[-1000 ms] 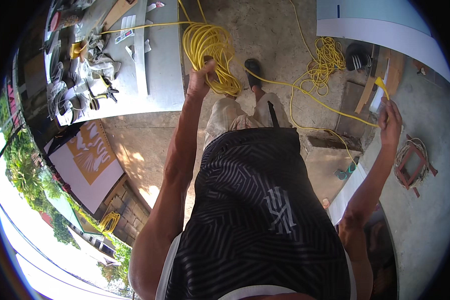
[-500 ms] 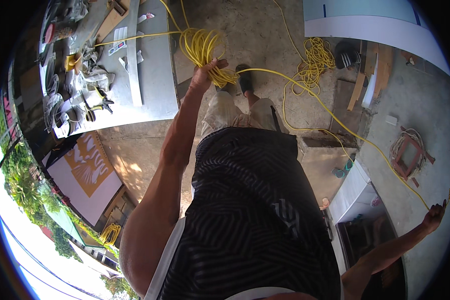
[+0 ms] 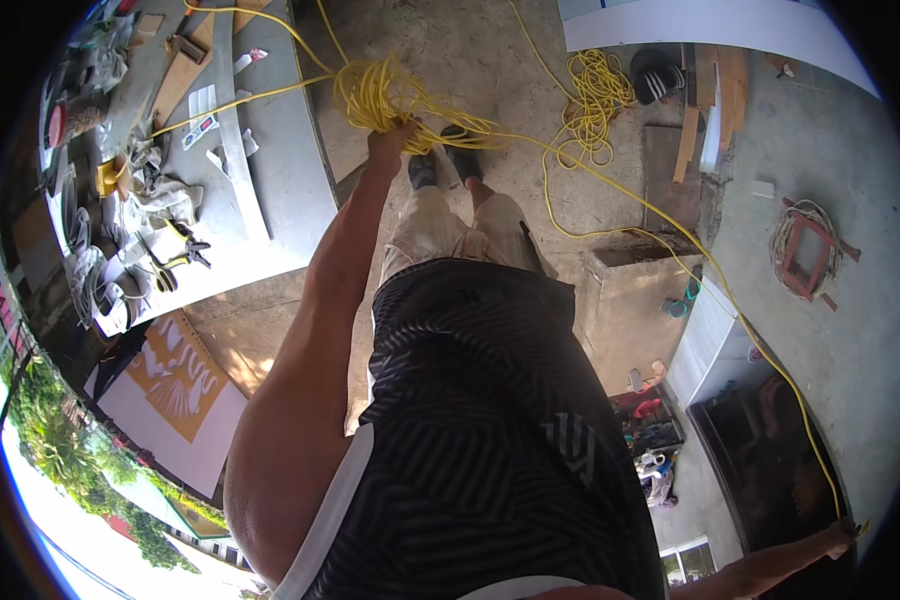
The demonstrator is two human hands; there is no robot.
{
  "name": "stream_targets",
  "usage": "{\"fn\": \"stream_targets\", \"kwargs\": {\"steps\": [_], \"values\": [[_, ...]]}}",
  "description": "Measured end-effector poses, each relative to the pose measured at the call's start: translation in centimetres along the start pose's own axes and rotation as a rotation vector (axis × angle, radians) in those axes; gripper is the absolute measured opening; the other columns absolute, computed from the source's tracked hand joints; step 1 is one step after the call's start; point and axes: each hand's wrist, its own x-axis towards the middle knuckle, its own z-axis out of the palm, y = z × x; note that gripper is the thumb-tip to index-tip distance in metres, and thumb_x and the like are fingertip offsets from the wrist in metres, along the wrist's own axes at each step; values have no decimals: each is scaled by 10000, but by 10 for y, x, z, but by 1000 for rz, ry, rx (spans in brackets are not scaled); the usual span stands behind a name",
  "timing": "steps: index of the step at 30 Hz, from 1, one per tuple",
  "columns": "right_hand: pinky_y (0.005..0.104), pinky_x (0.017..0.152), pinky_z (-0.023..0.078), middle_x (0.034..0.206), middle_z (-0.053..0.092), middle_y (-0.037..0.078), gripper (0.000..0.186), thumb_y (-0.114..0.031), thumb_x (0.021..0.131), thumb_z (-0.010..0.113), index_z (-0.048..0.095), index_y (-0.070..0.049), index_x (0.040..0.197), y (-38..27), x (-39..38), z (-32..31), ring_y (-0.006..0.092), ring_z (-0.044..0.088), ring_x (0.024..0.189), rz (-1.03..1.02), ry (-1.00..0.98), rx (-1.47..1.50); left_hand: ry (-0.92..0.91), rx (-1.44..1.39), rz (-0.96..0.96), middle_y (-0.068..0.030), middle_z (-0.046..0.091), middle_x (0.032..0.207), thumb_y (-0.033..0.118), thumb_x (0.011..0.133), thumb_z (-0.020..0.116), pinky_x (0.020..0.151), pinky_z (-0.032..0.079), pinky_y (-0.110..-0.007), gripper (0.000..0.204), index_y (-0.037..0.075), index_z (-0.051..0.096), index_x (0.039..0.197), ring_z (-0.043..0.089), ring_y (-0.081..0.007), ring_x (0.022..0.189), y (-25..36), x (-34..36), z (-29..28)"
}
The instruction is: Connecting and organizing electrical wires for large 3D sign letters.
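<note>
My left hand (image 3: 388, 142), at the top middle of the head view, is closed round a bundle of yellow cable loops (image 3: 375, 95). Some loops are spread out loosely to the right of the fingers. From the bundle a single strand of yellow cable (image 3: 793, 388) runs right and down to my right hand (image 3: 836, 542) at the far lower right. My right arm is stretched out sideways, and that hand is closed on the cable close to its end; a small tip sticks out past the fingers. Other yellow strands pass from the bundle leftward over the table and up.
A grey table (image 3: 280, 200) at the left bears pliers (image 3: 192, 245), plastic scraps and strips. A loose yellow cable heap (image 3: 600, 90) lies on the floor ahead. Right are wooden boards (image 3: 732, 95), a reddish frame wound with cord (image 3: 805, 250) and a dark cabinet (image 3: 760, 460).
My right hand has moved down and slightly left, drawing the strand with it. The loops at my left hand have spread out to the right. The surroundings have shifted a little leftward.
</note>
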Motion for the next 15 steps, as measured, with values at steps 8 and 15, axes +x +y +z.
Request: {"fn": "stream_targets", "kwargs": {"steps": [8, 15], "values": [[382, 443, 372, 575, 532, 52, 182, -156, 788, 611, 631, -164, 608, -43, -12, -77, 210, 437, 473, 4, 228, 59, 174, 466, 10, -82, 711, 884, 125, 835, 755, 689, 530, -322, 198, -14, 709, 968, 668, -178, 779, -24, 54, -21], [360, 446, 353, 630, 548, 35, 184, -161, 845, 608, 700, -185, 688, -27, -54, -60, 202, 413, 477, 79, 160, 16, 152, 418, -25, -36, 664, 727, 203, 783, 800, 574, 472, -302, 209, 28, 690, 818, 604, -129, 637, -11, 49, -15]]}}
